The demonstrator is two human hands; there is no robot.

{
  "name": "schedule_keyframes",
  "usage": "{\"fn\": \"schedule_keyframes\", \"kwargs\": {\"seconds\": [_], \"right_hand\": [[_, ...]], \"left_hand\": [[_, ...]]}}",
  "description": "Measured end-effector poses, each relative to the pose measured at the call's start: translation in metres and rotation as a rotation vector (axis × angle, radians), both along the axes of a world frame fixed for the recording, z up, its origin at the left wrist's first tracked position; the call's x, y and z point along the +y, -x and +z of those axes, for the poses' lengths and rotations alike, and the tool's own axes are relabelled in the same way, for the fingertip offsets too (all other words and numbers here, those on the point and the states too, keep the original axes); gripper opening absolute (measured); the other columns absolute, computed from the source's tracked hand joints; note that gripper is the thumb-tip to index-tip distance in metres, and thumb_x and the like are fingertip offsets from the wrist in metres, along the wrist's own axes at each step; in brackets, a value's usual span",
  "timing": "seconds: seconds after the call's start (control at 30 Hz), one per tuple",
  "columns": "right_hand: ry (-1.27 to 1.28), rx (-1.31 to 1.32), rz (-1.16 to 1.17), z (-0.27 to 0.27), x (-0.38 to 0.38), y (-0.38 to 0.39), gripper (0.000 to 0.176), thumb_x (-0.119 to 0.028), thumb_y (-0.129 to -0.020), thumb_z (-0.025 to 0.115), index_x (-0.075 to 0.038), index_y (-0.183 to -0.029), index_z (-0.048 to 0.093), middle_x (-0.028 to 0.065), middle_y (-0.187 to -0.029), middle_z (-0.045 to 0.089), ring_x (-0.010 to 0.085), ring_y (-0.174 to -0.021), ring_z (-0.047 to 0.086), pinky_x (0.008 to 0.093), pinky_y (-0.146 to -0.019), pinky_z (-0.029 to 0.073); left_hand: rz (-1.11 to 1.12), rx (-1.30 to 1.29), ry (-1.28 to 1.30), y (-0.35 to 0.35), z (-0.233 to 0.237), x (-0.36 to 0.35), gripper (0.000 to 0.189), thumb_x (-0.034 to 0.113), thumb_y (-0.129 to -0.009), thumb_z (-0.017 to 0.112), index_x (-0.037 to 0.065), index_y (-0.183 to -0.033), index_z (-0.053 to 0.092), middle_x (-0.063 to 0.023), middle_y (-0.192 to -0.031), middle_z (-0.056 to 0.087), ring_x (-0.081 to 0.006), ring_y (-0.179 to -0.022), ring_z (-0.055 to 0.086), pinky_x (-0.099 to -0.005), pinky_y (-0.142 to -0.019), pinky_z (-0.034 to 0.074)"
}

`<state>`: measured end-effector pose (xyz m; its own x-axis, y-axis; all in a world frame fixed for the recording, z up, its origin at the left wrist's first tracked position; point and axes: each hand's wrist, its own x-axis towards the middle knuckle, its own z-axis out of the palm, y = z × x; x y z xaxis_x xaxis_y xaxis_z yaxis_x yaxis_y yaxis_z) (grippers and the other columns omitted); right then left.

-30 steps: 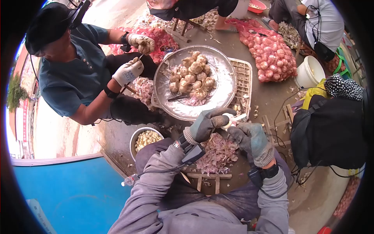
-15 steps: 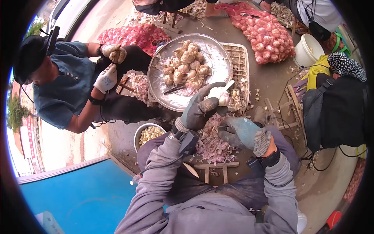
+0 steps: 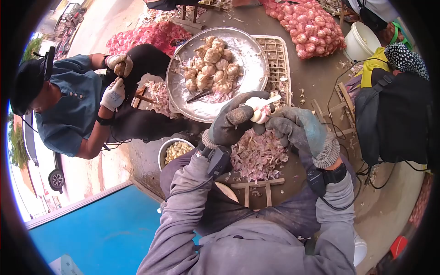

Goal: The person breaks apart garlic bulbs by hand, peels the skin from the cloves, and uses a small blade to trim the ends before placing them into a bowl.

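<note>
Right hand (image 3: 303, 132) now at garlic (image 3: 260, 114), bulbs (image 3: 213, 55) in basin (image 3: 251, 62), cloves (image 3: 176, 151) in bowl (image 3: 161, 155)

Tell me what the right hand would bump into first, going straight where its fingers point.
The right hand would likely meet the garlic in the left hand first; depth between fingertips and garlic is unclear.

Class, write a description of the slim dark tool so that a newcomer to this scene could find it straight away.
Start at the big round metal pan in the upper middle of the view. Inside it sits a heap of brownish garlic bulbs; go to the heap's lower left edge. The slim dark tool lies there, narrow and straight where its neighbours are pale and rounded.
</note>
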<state>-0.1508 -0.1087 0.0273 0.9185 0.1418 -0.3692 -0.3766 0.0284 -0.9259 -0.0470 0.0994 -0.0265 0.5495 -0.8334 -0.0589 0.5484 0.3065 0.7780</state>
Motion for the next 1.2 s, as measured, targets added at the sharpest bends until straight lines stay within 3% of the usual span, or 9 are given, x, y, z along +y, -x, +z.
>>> {"fn": "schedule_keyframes", "kwargs": {"seconds": [0.13,0.43,0.5,0.77,0.93,1.07,1.2], "right_hand": [[-0.075,-0.007,-0.044,-0.005,0.0,0.001,0.043,-0.04,-0.103,0.06,0.002,-0.106,0.069,0.0007,-0.085,0.067,0.0068,-0.068,0.057,0.0225,-0.06,0.049],[0.037,-0.021,0.021,-0.001,-0.002,0.001,0.047,-0.043,-0.102,0.06,0.002,-0.106,0.07,-0.0002,-0.085,0.066,0.0068,-0.068,0.056,0.0231,-0.059,0.049],[0.009,0.018,0.012,-0.006,-0.001,0.003,0.046,-0.042,-0.103,0.059,0.002,-0.104,0.069,-0.0002,-0.083,0.065,0.0071,-0.067,0.056,0.0232,-0.058,0.049],[0.034,0.044,0.047,-0.004,-0.005,0.001,0.046,-0.043,-0.103,0.059,0.002,-0.101,0.068,0.0005,-0.084,0.064,0.0068,-0.068,0.056,0.0221,-0.055,0.05],[0.043,0.048,0.05,0.003,-0.005,0.002,0.048,-0.044,-0.102,0.06,0.003,-0.102,0.068,0.001,-0.084,0.065,0.0069,-0.068,0.057,0.022,-0.054,0.049],[0.006,0.116,0.057,-0.003,-0.003,-0.001,0.051,-0.046,-0.102,0.06,0.003,-0.112,0.068,0.0019,-0.085,0.066,0.0062,-0.068,0.057,0.0218,-0.052,0.048],[0.0,0.156,0.065,-0.022,-0.003,0.001,0.055,-0.048,-0.1,0.062,0.003,-0.118,0.068,0.0024,-0.085,0.068,0.0051,-0.063,0.056,0.021,-0.047,0.046]], "left_hand": [[0.021,0.036,-0.003,0.002,0.004,-0.002,0.061,0.036,-0.1,0.06,-0.005,-0.142,0.047,-0.0123,-0.114,0.066,-0.0173,-0.091,0.066,-0.0314,-0.079,0.055],[-0.033,0.056,0.041,0.003,0.003,-0.001,0.062,0.037,-0.099,0.061,-0.005,-0.142,0.047,-0.0129,-0.116,0.065,-0.019,-0.095,0.066,-0.0334,-0.082,0.055],[-0.007,-0.044,-0.011,0.002,0.0,-0.001,0.061,0.036,-0.099,0.06,-0.005,-0.141,0.048,-0.0128,-0.116,0.065,-0.0185,-0.096,0.066,-0.0333,-0.084,0.055],[-0.073,0.044,0.023,0.002,-0.001,0.0,0.059,0.032,-0.1,0.059,-0.007,-0.143,0.046,-0.0127,-0.114,0.065,-0.0186,-0.096,0.065,-0.0343,-0.085,0.054],[-0.068,0.013,-0.029,0.004,-0.001,0.0,0.06,0.031,-0.1,0.06,-0.006,-0.145,0.046,-0.0124,-0.12,0.064,-0.0189,-0.108,0.062,-0.0337,-0.095,0.05],[-0.086,0.024,-0.028,0.005,-0.002,0.0,0.06,0.033,-0.099,0.061,-0.005,-0.144,0.048,-0.0114,-0.123,0.063,-0.0177,-0.112,0.06,-0.0326,-0.099,0.047],[-0.047,-0.226,-0.175,0.002,-0.005,-0.001,0.059,0.037,-0.099,0.06,-0.003,-0.141,0.051,-0.0101,-0.121,0.064,-0.0154,-0.111,0.059,-0.0315,-0.099,0.047]]}}
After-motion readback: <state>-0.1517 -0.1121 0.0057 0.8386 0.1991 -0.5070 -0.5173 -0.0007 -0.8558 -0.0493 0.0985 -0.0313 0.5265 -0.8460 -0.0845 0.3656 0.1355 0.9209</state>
